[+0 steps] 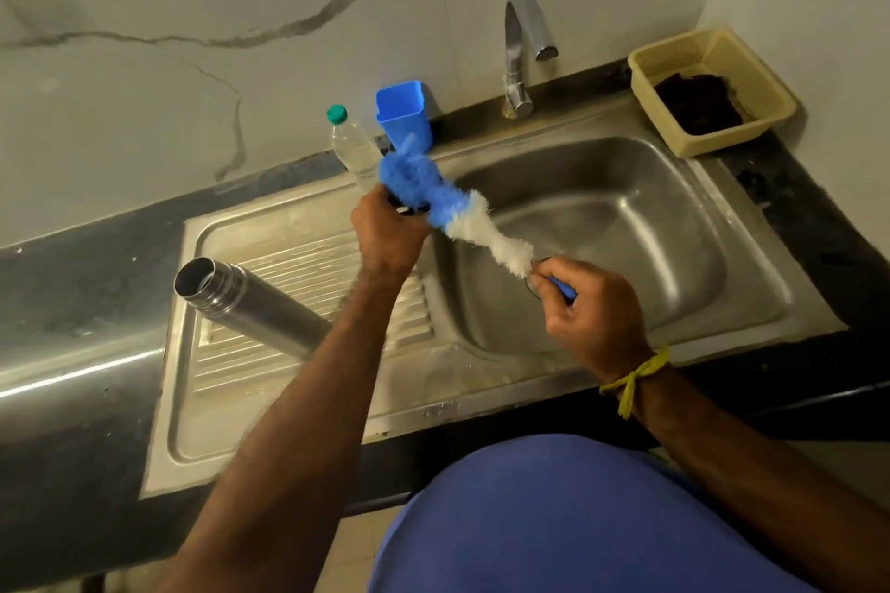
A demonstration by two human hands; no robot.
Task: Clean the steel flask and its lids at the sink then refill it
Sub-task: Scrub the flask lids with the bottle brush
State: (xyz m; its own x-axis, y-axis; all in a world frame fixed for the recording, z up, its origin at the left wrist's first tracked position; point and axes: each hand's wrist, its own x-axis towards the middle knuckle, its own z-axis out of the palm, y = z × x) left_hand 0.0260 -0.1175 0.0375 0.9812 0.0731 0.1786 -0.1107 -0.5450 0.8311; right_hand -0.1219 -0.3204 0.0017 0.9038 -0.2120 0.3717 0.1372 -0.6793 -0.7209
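Note:
The steel flask (250, 303) lies on its side on the ribbed drainboard (269, 366), its open mouth pointing up-left and its base hidden behind my left forearm. My left hand (387, 231) grips a small dark lid (409, 207) above the sink's left rim; most of the lid is hidden by fingers and bristles. My right hand (595, 313) holds the blue handle of a bottle brush (462, 212) over the basin. The brush's blue and white bristles press against the lid.
The steel sink basin (626, 217) sits under a chrome tap (517, 48). A blue plastic holder (402, 116) and a clear plastic bottle with a green cap (351, 144) stand behind the sink. A cream basket (765, 87) holding a dark cloth is at the right.

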